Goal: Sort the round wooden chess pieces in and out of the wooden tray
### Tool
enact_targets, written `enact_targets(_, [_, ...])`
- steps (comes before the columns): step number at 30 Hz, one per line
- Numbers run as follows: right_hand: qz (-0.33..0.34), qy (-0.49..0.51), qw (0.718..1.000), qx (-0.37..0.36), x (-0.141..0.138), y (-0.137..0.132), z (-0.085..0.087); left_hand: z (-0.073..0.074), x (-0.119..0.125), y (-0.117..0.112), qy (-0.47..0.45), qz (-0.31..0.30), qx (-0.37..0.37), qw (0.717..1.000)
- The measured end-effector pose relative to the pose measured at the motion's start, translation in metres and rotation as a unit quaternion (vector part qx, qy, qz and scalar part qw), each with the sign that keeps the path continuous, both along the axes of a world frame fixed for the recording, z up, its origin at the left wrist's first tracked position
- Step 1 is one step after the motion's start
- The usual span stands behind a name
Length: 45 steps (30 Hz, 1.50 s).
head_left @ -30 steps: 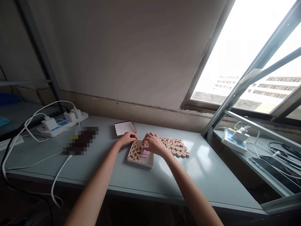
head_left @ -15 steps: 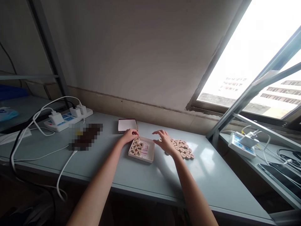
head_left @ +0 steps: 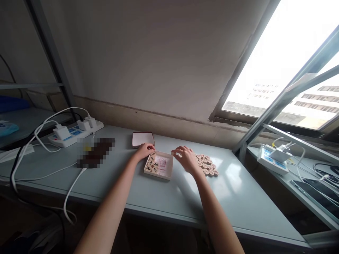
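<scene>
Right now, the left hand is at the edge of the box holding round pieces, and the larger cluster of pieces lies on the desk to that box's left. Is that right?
Not quite: the head view shows the larger cluster of pieces to the right of the box. The left hand is at its edge, as stated.

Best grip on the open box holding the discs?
Probably its left and right walls, coming in level from both sides: the open box lies flat with low, upright walls, and the discs bunched toward its left side argue against tipping it.
</scene>
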State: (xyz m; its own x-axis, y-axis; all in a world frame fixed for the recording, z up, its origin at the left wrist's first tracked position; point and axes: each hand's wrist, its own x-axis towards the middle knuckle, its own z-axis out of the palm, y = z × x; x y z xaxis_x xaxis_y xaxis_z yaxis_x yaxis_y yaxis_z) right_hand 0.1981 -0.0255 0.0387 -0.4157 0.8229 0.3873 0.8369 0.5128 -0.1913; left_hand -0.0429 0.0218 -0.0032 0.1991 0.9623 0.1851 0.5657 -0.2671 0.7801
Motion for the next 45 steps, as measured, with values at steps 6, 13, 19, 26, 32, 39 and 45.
enact_targets(6, [-0.059, -0.078, 0.995, -0.026, 0.019, 0.003, -0.008, 0.003, -0.004, -0.003, 0.004, 0.047, 0.039, 0.998])
enact_targets(13, [-0.01, -0.013, 0.998, -0.063, 0.003, -0.005, -0.003, 0.002, -0.002, -0.002, -0.01, 0.013, 0.003, 1.0])
enact_targets(19, [0.181, -0.006, 0.977, -0.108, -0.045, -0.027, -0.008, 0.004, 0.001, -0.004, -0.002, -0.059, -0.023, 0.998])
enact_targets(26, [0.159, 0.008, 0.982, -0.106, -0.051, -0.031, -0.006, 0.003, 0.001, -0.002, -0.022, -0.068, -0.028, 0.997])
enact_targets(32, [0.067, 0.016, 0.993, -0.091, 0.005, -0.015, 0.01, 0.001, 0.0, -0.003, -0.042, -0.039, -0.023, 0.998])
enact_targets(39, [0.018, -0.017, 0.992, -0.123, 0.025, -0.01, 0.005, 0.006, 0.003, -0.007, -0.032, -0.017, -0.021, 0.999])
enact_targets(45, [0.235, 0.034, 0.963, -0.129, -0.05, -0.034, -0.005, 0.003, 0.003, -0.004, -0.016, -0.026, -0.011, 0.999])
